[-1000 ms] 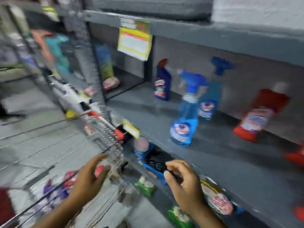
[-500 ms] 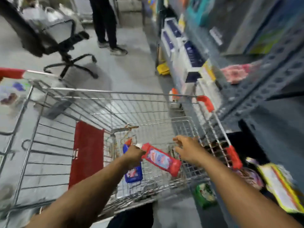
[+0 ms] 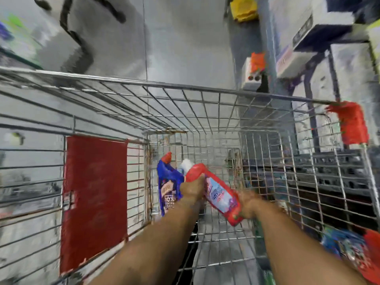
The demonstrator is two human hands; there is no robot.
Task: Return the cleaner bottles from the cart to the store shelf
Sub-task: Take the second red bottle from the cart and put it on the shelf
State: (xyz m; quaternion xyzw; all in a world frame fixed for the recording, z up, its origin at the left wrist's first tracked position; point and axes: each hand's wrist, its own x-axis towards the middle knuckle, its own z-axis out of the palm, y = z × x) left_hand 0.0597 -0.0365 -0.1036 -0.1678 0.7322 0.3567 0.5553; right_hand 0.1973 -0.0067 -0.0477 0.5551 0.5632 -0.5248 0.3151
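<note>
Both my arms reach down into a wire shopping cart point(image 3: 185, 87). A red cleaner bottle point(image 3: 221, 195) with a white cap and a pale label lies tilted inside the basket. My left hand point(image 3: 192, 191) is closed round its neck end. My right hand point(image 3: 249, 204) is blurred and grips its lower end. Just left of it a blue cleaner bottle point(image 3: 167, 189) with a red cap stands against the cart's inner wall.
The cart has a red panel point(image 3: 94, 198) on its left side and red corner bumpers point(image 3: 352, 122). Store shelving with white boxes point(image 3: 320, 38) runs along the right. Packaged goods point(image 3: 349, 249) sit low at the right. Grey floor lies beyond the cart.
My view swung from the shelf down into the cart. My left hand took the red bottle by the neck, and my right hand came from the cart's wire onto its lower end.
</note>
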